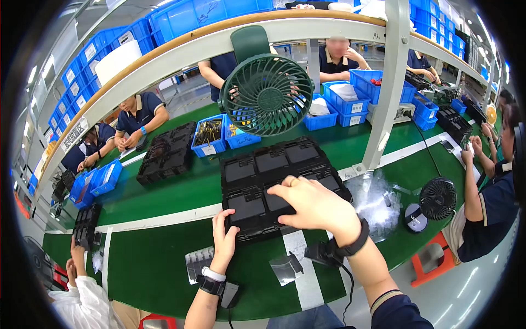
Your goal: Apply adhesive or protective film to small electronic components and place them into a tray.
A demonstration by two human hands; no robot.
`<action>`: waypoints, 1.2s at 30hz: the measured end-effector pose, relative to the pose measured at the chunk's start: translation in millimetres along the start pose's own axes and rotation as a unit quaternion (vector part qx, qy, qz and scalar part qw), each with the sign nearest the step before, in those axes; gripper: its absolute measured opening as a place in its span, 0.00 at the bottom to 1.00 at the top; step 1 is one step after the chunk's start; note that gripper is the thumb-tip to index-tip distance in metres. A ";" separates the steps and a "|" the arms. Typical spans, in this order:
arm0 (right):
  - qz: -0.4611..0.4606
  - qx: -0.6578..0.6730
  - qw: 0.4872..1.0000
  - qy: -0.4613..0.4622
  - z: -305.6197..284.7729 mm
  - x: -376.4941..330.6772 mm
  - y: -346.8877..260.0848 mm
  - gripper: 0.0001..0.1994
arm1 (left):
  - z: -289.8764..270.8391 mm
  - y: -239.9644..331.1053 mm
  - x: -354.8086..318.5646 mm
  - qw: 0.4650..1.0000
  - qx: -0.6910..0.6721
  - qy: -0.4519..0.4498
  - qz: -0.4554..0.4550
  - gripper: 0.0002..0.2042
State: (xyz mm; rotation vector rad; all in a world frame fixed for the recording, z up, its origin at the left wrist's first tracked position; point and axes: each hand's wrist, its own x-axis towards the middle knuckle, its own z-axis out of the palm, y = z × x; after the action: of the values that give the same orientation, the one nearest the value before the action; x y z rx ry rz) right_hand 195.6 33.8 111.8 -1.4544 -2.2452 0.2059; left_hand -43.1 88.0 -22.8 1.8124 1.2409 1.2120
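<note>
A black plastic tray [253, 190] with several rectangular compartments lies on the green bench in front of me. Flat dark panels [303, 153] sit in its compartments. At the tray's near left corner my left hand [222, 244] holds the edge, with thumb and fingers on either side of the corner. My right hand [315, 205] reaches over the near row; its thumb and index finger are apart above a compartment, and nothing shows between them. Both wrists wear black straps with small dark boxes.
Beside my left wrist lies a grey ribbed piece [198, 264]; a clear film piece [286, 268] is near the front. Crumpled clear plastic [375, 200] and a small black fan [438, 198] stand right. A green fan [268, 96] hangs from the shelf rail [329, 21]. Co-workers sit around.
</note>
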 end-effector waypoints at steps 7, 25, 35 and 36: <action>0.012 -0.071 0.994 0.078 126.0 37.3 23.8 0.31 | 1.7 -4.7 1.7 1.000 -0.002 -0.008 0.010 0.21; 0.005 -0.035 0.996 0.088 126.8 38.9 22.0 0.20 | 1.1 -0.7 0.6 1.000 -0.011 -0.012 0.007 0.21; 0.011 -0.043 0.996 0.072 126.5 39.4 21.8 0.21 | 1.5 -2.5 1.0 1.000 -0.004 -0.012 0.014 0.21; 0.009 -0.035 0.995 0.088 128.1 39.5 21.7 0.21 | 1.1 -3.1 0.8 1.000 -0.005 -0.013 0.013 0.21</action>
State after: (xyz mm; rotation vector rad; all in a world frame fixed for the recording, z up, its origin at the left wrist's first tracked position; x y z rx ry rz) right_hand 142.6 93.6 2.0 -1.4688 -2.1179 0.0034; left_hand -43.0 89.8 -25.6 1.8365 1.2000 1.2032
